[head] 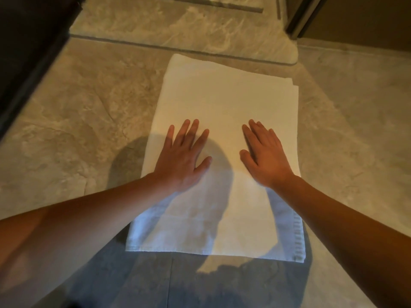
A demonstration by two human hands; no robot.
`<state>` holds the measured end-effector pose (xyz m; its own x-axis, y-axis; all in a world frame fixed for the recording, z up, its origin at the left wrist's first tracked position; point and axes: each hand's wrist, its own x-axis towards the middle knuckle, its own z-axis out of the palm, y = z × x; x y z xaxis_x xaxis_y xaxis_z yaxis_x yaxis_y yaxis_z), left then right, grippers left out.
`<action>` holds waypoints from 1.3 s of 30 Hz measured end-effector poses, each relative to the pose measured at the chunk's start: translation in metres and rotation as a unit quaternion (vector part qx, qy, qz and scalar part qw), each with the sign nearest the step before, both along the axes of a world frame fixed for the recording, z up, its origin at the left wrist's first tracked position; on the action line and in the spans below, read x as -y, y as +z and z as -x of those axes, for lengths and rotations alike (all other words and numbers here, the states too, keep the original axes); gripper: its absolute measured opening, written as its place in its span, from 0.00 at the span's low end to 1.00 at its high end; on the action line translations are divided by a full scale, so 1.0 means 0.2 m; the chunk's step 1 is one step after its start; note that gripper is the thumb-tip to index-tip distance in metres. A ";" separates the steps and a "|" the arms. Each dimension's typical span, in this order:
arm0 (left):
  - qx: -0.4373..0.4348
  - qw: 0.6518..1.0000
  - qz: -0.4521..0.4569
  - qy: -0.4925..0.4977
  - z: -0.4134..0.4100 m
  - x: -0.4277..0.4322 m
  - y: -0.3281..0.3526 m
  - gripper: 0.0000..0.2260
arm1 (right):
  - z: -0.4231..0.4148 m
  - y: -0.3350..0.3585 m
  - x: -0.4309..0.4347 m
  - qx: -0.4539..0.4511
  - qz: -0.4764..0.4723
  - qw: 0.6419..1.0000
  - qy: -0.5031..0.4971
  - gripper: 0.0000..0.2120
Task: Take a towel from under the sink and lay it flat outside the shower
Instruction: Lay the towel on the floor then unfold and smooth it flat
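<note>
Forearms, two, bare: enter from the near edge and reach forward over the near half of the towel [222, 96], throwing shadow on it.

Left hand [184, 156]: grip wide, fingers straight and spread, holding nothing. Palm down on the towel, left of its middle, apparently to press the cloth smooth.

Right hand [264, 156]: grip likewise wide, fingers straight and closer together, holding nothing. Palm down, right of the middle and apart from the left hand, likely so both sides flatten evenly.

Towel: white, rectangular, lying flat on the floor [77, 118], long side running near to far. Stacked edges at the far right corner suggest it is folded double. Stitched hem along the near right edge.

Floor: stone-patterned tile; bears the towel.

Raised stone sill [178, 25]: just beyond the towel's far edge. Probably the shower threshold, which would explain the placing.

Dark cabinet [26, 52]: far left.

Status, judged: laying all but done; only smoothing is in hand.
</note>
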<state>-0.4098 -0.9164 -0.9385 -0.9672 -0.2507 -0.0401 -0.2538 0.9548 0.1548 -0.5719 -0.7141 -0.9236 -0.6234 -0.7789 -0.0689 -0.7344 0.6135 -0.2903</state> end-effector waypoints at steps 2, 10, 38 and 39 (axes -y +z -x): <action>0.005 1.000 0.000 0.001 0.01 0.00 0.00 0.32 | -0.06 0.03 -0.02 0.004 0.021 0.999 -0.047 0.31; 0.010 1.000 0.008 0.015 0.08 -0.09 0.00 0.33 | -0.09 -0.03 -0.24 -0.022 -0.031 0.998 -0.049 0.31; -0.026 0.990 -0.021 -0.137 0.11 -0.41 0.01 0.32 | -0.06 0.09 -0.47 0.030 0.004 0.961 -0.274 0.34; -0.019 0.990 -0.023 -0.138 0.11 -0.42 0.00 0.32 | -0.05 0.09 -0.49 0.041 0.016 0.962 -0.271 0.35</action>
<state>-0.4319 -0.8315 -0.9378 -0.9997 0.0250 -0.0070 0.0230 0.9786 0.2047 -0.5622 -0.6165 -0.9057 -0.9316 -0.3445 -0.1163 -0.2840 0.8891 -0.3588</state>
